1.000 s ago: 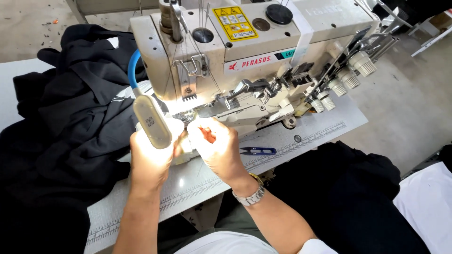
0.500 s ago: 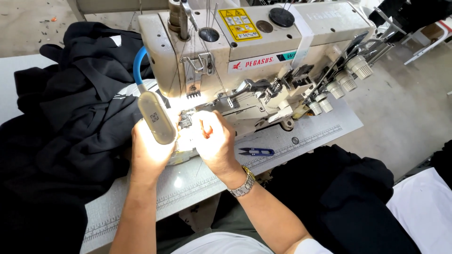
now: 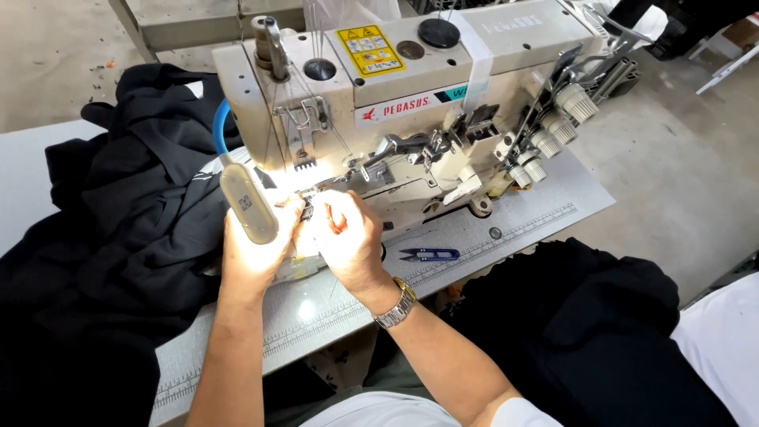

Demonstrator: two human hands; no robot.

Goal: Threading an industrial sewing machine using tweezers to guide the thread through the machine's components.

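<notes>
My left hand [image 3: 254, 261] reaches up under the needle area of a cream industrial sewing machine [image 3: 411, 87], its fingertips at the presser foot [image 3: 306, 207]. A grey lamp head [image 3: 247, 204] on a blue gooseneck hides part of it, and glare washes out the fingers. My right hand [image 3: 352, 241], with a metal wristwatch [image 3: 395, 304], is curled beside the left, pinching a small orange tool [image 3: 340, 225] close to the needle. The two hands touch at the fingertips. What lies under the foot is hidden by hands and glare.
A heap of black fabric [image 3: 118, 237] covers the left of the grey table [image 3: 506, 229]. Blue thread snips [image 3: 431, 255] lie on the table just right of my right hand. More black cloth [image 3: 585, 332] hangs below the table's right edge. Bare floor lies beyond.
Both hands have moved up closer to the needle and presser foot. My right hand has turned, so less of the orange tool shows.
</notes>
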